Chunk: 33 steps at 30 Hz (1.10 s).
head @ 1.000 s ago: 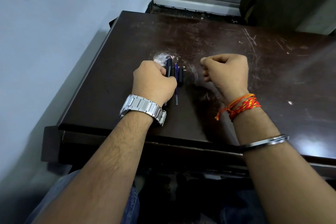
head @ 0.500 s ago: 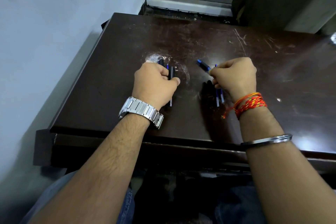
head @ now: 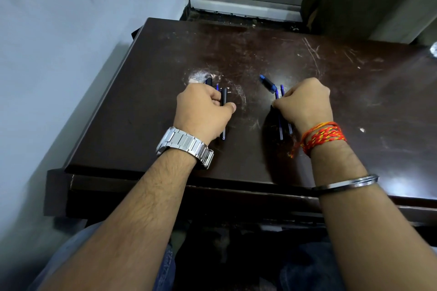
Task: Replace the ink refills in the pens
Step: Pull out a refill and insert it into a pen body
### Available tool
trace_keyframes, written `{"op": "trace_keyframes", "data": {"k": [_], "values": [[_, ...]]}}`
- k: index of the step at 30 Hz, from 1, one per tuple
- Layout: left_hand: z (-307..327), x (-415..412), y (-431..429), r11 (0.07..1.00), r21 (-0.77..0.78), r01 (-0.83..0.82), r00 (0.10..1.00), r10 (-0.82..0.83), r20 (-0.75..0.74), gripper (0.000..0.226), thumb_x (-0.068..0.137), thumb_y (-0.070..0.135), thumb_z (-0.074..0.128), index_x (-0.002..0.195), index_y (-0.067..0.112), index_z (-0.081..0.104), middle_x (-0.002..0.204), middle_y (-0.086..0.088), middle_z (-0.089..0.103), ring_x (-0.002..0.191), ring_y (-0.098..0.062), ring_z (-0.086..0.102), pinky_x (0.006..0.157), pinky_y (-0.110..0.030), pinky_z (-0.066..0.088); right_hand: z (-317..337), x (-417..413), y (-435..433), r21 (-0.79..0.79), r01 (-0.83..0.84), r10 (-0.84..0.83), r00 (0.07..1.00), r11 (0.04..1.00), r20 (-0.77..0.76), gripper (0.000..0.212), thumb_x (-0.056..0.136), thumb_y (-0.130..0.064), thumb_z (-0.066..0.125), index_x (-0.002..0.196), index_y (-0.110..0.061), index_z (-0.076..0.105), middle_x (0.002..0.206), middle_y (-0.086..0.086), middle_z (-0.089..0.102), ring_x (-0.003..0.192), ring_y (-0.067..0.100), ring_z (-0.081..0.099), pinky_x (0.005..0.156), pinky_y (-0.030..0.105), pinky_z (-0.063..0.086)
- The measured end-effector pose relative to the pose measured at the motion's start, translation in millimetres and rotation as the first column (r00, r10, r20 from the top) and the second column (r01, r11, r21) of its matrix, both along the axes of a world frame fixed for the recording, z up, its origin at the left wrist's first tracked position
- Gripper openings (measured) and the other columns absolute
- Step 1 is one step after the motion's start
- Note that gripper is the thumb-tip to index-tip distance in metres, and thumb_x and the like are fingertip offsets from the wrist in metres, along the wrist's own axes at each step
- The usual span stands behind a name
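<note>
The pens point(head: 223, 101) lie in a dark bundle on the bench point(head: 151, 106), just right of the pale scuff mark point(head: 197, 76), with the left hand point(head: 201, 111) fisted around them, tips poking out beyond the knuckles. Well to the right of that mark, the right hand point(head: 305, 104) is curled closed on thin blue refills point(head: 280, 125), whose ends show on both sides of the fist. A short black and blue pen piece point(head: 267, 82) lies touching those refills. A metal watch point(head: 184, 145) wraps the left wrist; orange threads point(head: 324, 136) wrap the right.
</note>
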<state>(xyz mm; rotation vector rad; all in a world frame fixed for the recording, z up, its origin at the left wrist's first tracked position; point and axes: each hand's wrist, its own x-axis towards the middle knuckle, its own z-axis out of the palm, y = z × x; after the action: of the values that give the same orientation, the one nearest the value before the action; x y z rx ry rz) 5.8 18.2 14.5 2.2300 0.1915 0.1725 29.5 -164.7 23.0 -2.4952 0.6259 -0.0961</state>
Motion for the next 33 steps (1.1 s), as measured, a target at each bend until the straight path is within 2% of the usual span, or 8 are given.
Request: {"op": "trace_keyframes", "data": {"k": [3,10,13,18,22,25,28,33], "values": [[1.5,-1.8,0.0,1.0,0.0,0.011,1.0,-0.011,0.008,0.023,0.07,0.031,0.083,0.062,0.027,0.061,0.053,0.016,0.058,0.053,0.01,0.054,0.043,0.003,0.034,-0.3,-0.3,1.1,-0.013,-0.016,0.016,1.0,1.0,-0.006,0.032,0.078,-0.022,0.073,0.1,0.001,0.068,0.109,0.022,0.067,0.093,0.033,0.067,0.069,0.029,0.047],[-0.6,-1.0,-0.2,0.999,-0.008,0.042,0.999,-0.042,0.007,0.027,0.07,0.031,0.083,0.091,0.017,0.074,0.057,0.017,0.057,0.054,0.009,0.052,0.045,0.007,0.032,-3.4,-1.8,5.7,-0.024,-0.063,0.063,0.998,0.998,0.003,0.028,0.08,-0.026,0.071,0.082,-0.002,0.056,0.099,0.022,0.064,0.08,0.032,0.058,0.067,0.03,0.042],[-0.2,-1.0,0.0,0.999,-0.004,0.049,0.999,-0.049,0.013,0.028,0.07,0.031,0.083,0.092,0.017,0.074,0.058,0.016,0.058,0.055,0.009,0.052,0.046,0.006,0.033,-1.8,-1.7,9.0,-0.02,-0.076,0.077,0.993,0.997,0.085,0.033,0.081,-0.031,0.069,0.076,0.0,0.057,0.079,0.017,0.059,0.076,0.03,0.059,0.066,0.03,0.042],[1.0,-2.1,0.1,0.998,-0.018,0.065,0.998,-0.065,0.006,0.02,0.07,0.031,0.083,0.083,0.022,0.072,0.059,0.016,0.059,0.057,0.008,0.054,0.047,0.006,0.033,7.7,-5.9,14.8,0.126,-0.105,0.057,0.939,0.986,0.338,0.038,0.081,-0.025,0.063,0.045,-0.015,0.055,0.043,-0.003,0.05,0.038,0.005,0.048,0.051,0.02,0.04],[4.3,-5.3,-1.4,0.995,0.001,0.102,0.994,-0.102,0.029,0.029,0.069,0.032,0.084,0.06,0.032,0.056,0.057,0.016,0.059,0.055,0.008,0.054,0.046,0.005,0.034,11.3,-6.3,26.3,0.419,-0.159,-0.054,0.889,0.894,0.454,0.029,0.084,-0.024,0.061,0.058,-0.013,0.066,0.05,0.0,0.063,0.042,0.006,0.055,0.057,0.03,0.05],[4.8,-7.0,-2.8,0.986,0.034,0.161,0.987,-0.161,0.011,0.021,0.067,0.033,0.084,0.062,0.028,0.064,0.057,0.017,0.06,0.055,0.011,0.054,0.048,0.006,0.034,13.6,-4.4,34.3,0.51,-0.202,-0.119,0.841,0.836,0.528,0.029,0.088,-0.021,0.064,0.059,-0.02,0.063,0.048,-0.006,0.059,0.048,0.012,0.06,0.057,0.037,0.056],[3.8,-8.7,-5.0,0.973,0.062,0.224,0.975,-0.223,-0.01,0.021,0.066,0.032,0.085,0.08,0.022,0.073,0.061,0.017,0.062,0.058,0.011,0.056,0.049,0.006,0.035,13.3,-3.0,39.5,0.537,-0.241,-0.137,0.811,0.809,0.569,0.023,0.092,-0.02,0.064,0.069,-0.016,0.063,0.055,0.0,0.06,0.045,0.007,0.059,0.051,0.029,0.053],[4.8,-11.2,-7.3,0.957,0.063,0.284,0.959,-0.283,-0.019,0.018,0.065,0.032,0.084,0.076,0.025,0.071,0.061,0.016,0.064,0.056,0.012,0.058,0.049,0.004,0.037,12.2,-0.3,42.7,0.599,-0.267,-0.174,0.799,0.755,0.576,0.018,0.095,-0.017,0.062,0.079,-0.008,0.064,0.058,0.003,0.061,0.043,0.006,0.058,0.049,0.022,0.05]]}}
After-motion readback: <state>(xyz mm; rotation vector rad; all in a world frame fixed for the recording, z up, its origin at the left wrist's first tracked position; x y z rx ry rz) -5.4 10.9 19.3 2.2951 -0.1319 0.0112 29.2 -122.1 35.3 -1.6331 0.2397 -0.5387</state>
